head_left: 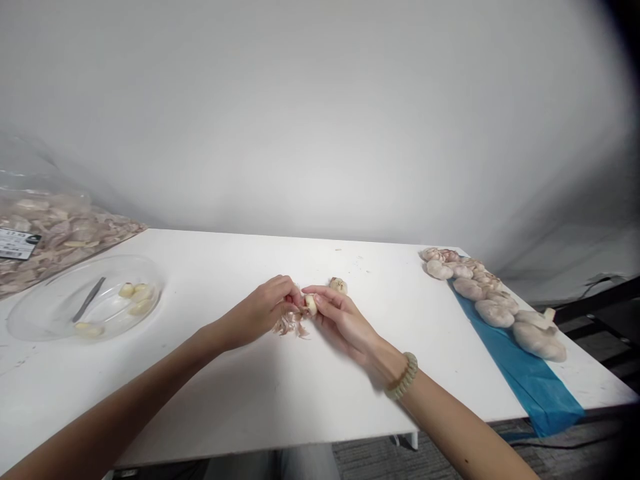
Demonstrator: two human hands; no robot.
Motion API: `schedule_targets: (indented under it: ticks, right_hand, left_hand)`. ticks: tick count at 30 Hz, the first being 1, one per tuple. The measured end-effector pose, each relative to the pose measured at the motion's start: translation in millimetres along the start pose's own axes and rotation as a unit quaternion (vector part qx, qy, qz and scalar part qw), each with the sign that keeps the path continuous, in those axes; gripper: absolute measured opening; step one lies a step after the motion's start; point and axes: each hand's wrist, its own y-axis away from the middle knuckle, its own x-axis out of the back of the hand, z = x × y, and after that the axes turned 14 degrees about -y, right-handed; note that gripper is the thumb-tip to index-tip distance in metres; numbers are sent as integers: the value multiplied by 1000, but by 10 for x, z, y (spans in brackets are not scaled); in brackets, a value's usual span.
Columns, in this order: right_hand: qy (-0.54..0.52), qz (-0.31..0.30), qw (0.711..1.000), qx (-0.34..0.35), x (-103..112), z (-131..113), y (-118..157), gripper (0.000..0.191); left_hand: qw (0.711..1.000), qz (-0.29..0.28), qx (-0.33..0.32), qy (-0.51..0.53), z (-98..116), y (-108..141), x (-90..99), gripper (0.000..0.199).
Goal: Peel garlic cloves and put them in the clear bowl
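Observation:
Over the middle of the white table my two hands meet at a pale garlic clove (311, 305). My right hand (343, 319) pinches the clove between thumb and fingers; a beaded bracelet circles that wrist. My left hand (274, 303) is closed at the clove's left side, its fingertips pressed together by the papery skin, and what exactly they grip is hidden. Loose garlic skin (290, 325) lies on the table beneath the fingers. Just behind my right hand sits a partly broken garlic bulb (339, 285).
On the left, a clear oval tray (25, 319) holds several peeled cloves and a small grey knife (90, 299). Behind it lies a heap of garlic skins (75, 230) with a labelled plastic bag. Several whole garlic bulbs (495, 312) line the right side by a blue strip (525, 373).

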Motion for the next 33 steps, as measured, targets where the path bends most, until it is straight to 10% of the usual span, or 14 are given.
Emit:
schedule_targets:
  ticks: [33]
  right_hand:
    - [-100, -2, 995, -20, 70, 15, -58, 13]
  left_hand:
    - [990, 87, 85, 76, 1, -17, -3, 14]
